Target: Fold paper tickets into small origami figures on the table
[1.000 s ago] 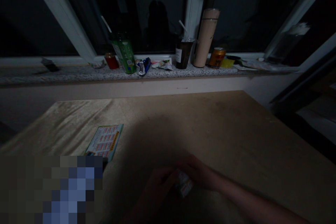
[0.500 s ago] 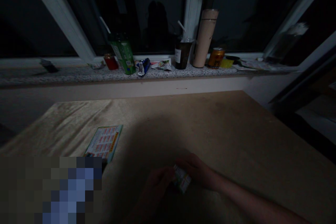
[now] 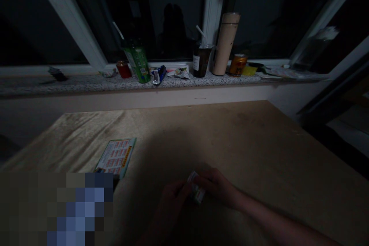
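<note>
Between my two hands, low over the near part of the table, is a small printed packet (image 3: pixel 198 196), pale with green and red marks. My left hand (image 3: pixel 173 200) pinches its left edge and sits in deep shadow. From the right, my right hand (image 3: pixel 215 184) grips the packet's upper part, with thumb and fingers closed over it. The dim light hides the finer print and some of the fingertips. Left of my hands, a printed sheet (image 3: pixel 117 157) with rows of red characters lies on the table (image 3: pixel 245 142).
On the granite windowsill (image 3: pixel 95 82) stand a red jar (image 3: pixel 123 70), a green container (image 3: pixel 138 63), a dark cup with a straw (image 3: pixel 201 61), a tall beige flask (image 3: pixel 226 44) and an orange can (image 3: pixel 238 65). Crumpled wrappers (image 3: pixel 159 75) lie among them. A blurred patch covers the lower left.
The packet has turned and risen slightly between my hands, and my right thumb now lies across its face. The view has shifted a little; the sheet and windowsill items stay in place.
</note>
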`<state>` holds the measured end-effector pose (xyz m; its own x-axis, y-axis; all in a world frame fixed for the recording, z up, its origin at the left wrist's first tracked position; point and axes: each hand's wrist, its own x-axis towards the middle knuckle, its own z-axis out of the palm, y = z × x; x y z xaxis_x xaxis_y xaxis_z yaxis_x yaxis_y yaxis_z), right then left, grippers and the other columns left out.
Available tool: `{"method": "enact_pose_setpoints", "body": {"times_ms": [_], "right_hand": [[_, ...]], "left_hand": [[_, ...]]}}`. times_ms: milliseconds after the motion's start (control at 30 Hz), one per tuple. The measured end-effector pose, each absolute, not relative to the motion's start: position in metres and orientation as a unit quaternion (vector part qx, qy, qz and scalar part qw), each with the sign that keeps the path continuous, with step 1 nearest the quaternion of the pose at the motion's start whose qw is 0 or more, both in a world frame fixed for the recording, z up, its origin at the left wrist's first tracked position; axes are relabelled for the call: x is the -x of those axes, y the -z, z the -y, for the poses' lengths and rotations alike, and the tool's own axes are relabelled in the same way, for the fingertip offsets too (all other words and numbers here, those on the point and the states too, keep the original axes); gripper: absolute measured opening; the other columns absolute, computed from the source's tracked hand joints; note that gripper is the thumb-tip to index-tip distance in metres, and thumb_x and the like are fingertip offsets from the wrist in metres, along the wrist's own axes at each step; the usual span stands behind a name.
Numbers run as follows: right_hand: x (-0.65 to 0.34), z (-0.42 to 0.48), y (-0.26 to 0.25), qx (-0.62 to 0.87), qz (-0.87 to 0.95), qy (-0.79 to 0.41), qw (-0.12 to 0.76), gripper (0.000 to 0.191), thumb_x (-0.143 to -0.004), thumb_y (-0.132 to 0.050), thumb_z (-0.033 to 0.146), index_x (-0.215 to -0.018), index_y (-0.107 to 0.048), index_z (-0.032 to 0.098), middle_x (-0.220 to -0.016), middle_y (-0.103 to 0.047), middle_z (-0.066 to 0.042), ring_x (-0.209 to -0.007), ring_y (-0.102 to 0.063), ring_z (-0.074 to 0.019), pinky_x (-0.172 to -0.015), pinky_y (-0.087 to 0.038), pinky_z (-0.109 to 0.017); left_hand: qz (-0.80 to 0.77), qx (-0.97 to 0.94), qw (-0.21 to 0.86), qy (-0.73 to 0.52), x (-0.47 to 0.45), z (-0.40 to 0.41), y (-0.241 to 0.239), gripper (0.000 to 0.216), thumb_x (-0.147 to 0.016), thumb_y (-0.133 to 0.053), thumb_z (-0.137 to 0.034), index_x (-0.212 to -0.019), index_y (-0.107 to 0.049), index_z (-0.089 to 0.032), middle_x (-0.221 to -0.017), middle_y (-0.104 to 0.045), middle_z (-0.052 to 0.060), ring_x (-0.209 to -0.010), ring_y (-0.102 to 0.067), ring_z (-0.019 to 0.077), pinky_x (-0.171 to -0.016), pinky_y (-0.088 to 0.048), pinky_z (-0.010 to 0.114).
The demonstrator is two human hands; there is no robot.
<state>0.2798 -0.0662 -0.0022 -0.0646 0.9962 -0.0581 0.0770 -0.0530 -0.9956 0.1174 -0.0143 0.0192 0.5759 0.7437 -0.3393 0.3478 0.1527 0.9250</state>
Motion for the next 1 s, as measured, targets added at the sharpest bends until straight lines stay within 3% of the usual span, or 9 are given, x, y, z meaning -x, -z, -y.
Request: {"method": "enact_pose_setpoints", "body": {"times_ms": [200, 500, 800, 1000], "right_hand": [[-0.2805, 0.0659, 0.0030, 0.524, 0.525, -0.497, 0.450, 0.050, -0.084, -0.051, 0.056, -0.062, -0.064, 0.012, -0.053, -0.050, 0.002, -0.048, -0.042, -0.0074, -0.046, -0.034, -0.019], [-0.2785, 0.0659, 0.0106, 0.536, 0.524, -0.479, 0.457, 0.049, -0.084, -0.052, 0.054, -0.063, -0.066, 0.011, -0.051, -0.049, 0.002, -0.045, -0.040, -0.0066, -0.043, -0.032, -0.019], [-0.2785, 0.0687, 0.0072, 0.505, 0.532, -0.485, 0.476, 0.044, -0.088, -0.050, 0.049, -0.072, -0.069, 0.013, -0.056, -0.058, 0.001, -0.049, -0.049, -0.0080, -0.046, -0.037, -0.018], [-0.2777, 0.0691, 0.0034, 0.501, 0.543, -0.478, 0.476, 0.049, -0.090, -0.044, 0.052, -0.066, -0.064, 0.013, -0.054, -0.051, 0.002, -0.048, -0.043, -0.0073, -0.046, -0.035, -0.018]], "left_hand": [[-0.455, -0.650, 0.584, -0.171, -0.1139, 0.0155, -0.0137, 0.042, -0.079, -0.049, -0.051, -0.085, -0.072, -0.016, -0.082, -0.070, 0.004, -0.083, -0.060, 0.0245, -0.074, -0.044, 0.029], [-0.395, -0.600, 0.683, -0.129, -0.1202, 0.0132, -0.0162, 0.026, -0.065, -0.070, -0.036, -0.077, -0.069, -0.014, -0.066, -0.066, 0.001, -0.061, -0.057, 0.0161, -0.056, -0.040, 0.022], [-0.394, -0.603, 0.684, -0.116, -0.1191, 0.0128, -0.0162, 0.025, -0.067, -0.068, -0.038, -0.073, -0.069, -0.014, -0.063, -0.064, 0.000, -0.058, -0.055, 0.0145, -0.055, -0.039, 0.022], [-0.399, -0.632, 0.654, -0.121, -0.1184, 0.0126, -0.0222, 0.038, -0.079, -0.055, -0.048, -0.068, -0.067, -0.013, -0.063, -0.063, 0.001, -0.061, -0.056, 0.0159, -0.058, -0.039, 0.022]]}}
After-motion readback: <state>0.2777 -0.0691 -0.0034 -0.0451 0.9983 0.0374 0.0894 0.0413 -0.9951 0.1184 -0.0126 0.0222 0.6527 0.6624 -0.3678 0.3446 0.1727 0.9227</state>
